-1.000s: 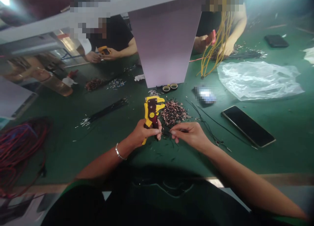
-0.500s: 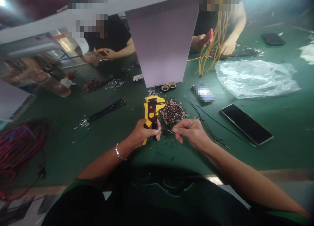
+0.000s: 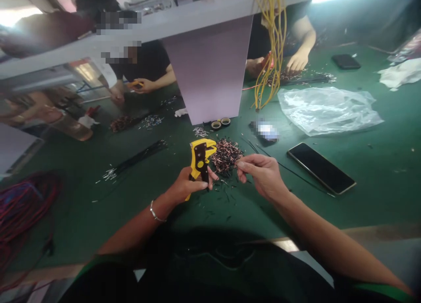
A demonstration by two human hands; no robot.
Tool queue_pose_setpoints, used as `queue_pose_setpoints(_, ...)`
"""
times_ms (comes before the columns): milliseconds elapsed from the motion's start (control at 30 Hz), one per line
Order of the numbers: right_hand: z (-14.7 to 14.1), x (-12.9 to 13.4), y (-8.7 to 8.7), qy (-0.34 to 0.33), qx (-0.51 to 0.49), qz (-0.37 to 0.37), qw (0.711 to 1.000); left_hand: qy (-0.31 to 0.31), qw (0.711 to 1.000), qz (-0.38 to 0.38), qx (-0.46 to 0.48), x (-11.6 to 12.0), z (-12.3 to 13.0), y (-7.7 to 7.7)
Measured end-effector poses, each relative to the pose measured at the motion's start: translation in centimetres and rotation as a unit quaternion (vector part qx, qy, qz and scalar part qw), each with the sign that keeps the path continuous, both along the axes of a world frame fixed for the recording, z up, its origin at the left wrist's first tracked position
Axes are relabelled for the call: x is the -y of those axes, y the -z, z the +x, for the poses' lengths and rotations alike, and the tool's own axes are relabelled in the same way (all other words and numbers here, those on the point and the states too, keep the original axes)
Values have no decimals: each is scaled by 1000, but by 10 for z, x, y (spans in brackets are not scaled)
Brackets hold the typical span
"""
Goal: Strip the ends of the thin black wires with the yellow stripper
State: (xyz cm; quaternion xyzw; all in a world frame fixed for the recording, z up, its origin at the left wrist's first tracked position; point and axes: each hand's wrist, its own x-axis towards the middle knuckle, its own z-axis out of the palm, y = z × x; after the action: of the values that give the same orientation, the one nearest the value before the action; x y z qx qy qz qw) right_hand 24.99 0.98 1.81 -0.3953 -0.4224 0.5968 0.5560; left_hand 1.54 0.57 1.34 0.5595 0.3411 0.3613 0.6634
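Observation:
My left hand (image 3: 194,182) is wrapped round the handles of a yellow and black wire stripper (image 3: 201,160), whose head points up and to the right. Just right of the tool lies a pile of short black and copper-coloured wire ends (image 3: 226,156). My right hand (image 3: 258,169) is beside this pile, thumb and fingertips pinched together; what they hold is too small to make out. Thin black wires (image 3: 289,169) run across the green table behind my right hand. Loose dark scraps (image 3: 226,197) are scattered below the pile.
A phone (image 3: 321,168) and a clear plastic bag (image 3: 329,110) lie at the right. Two tape rolls (image 3: 220,123) sit by the purple panel (image 3: 208,70). Black wires (image 3: 138,156) and red cables (image 3: 23,206) are at the left. Other people's hands (image 3: 297,62) work across the table.
The view has shifted, so the far side shows higher up. My hands have moved a little farther apart, and the thin wire seen between them earlier no longer shows there.

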Motion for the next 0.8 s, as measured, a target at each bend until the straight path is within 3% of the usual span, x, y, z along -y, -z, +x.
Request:
queue_pose_setpoints(200, -1, 9, -8, 56, 38, 48, 997, 29, 999, -29, 29, 6, 6, 3)
queue_pose_setpoints(333, 1, 13, -6, 92, 121, 91, 984, 41, 995, -65, 60, 8, 8, 4)
queue_pose_setpoints(567, 2, 15, -5, 78, 214, 144, 963, 72, 986, -104, 109, 7, 8, 8)
queue_pose_setpoints(800, -2, 15, -8, 99, 324, 227, 913, 68, 988, -97, 100, 9, 8, 4)
